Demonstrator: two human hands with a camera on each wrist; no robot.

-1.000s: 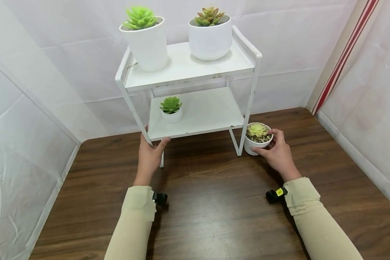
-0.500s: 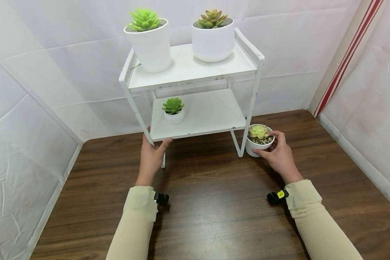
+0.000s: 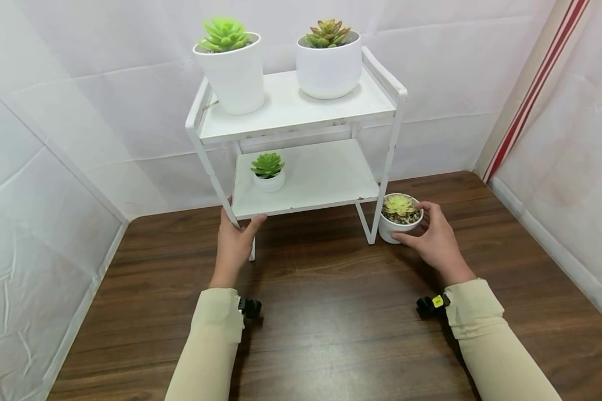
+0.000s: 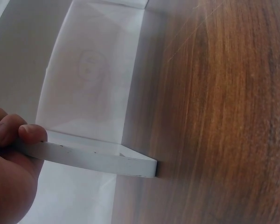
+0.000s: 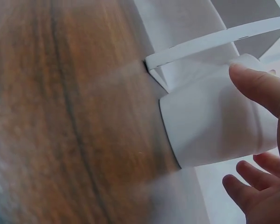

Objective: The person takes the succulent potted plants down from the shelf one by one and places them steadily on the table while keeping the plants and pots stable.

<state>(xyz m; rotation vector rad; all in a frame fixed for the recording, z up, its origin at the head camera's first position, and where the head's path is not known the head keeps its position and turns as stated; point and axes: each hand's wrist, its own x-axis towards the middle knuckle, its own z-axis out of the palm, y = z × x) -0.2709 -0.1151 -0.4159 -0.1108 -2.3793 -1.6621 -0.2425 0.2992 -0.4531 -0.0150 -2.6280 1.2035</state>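
A white two-tier plant stand [image 3: 306, 172] stands on the wooden table. My left hand [image 3: 233, 242] grips its front left leg just under the lower shelf; in the left wrist view, fingers [image 4: 33, 133] curl over the white bar. Beside the stand's right leg is a small white pot with a pale yellow-green succulent [image 3: 400, 207]. My right hand [image 3: 437, 239] holds this pot from the right, index finger at the rim and thumb on the near side. In the right wrist view, the thumb [image 5: 259, 86] lies against the pot, while several other fingers spread out below it.
On the upper shelf are a tall white pot with a bright green succulent [image 3: 236, 78] and a rounded white pot with a reddish-green one [image 3: 328, 69]. A small potted green succulent [image 3: 268, 181] sits on the lower shelf. White sheeting [image 3: 145, 111] encloses the table [image 3: 301, 312].
The right wrist and forearm have shifted slightly right, while the hand stays at the pot. The whole scene has drifted a little in the head view. The left hand keeps its grip.
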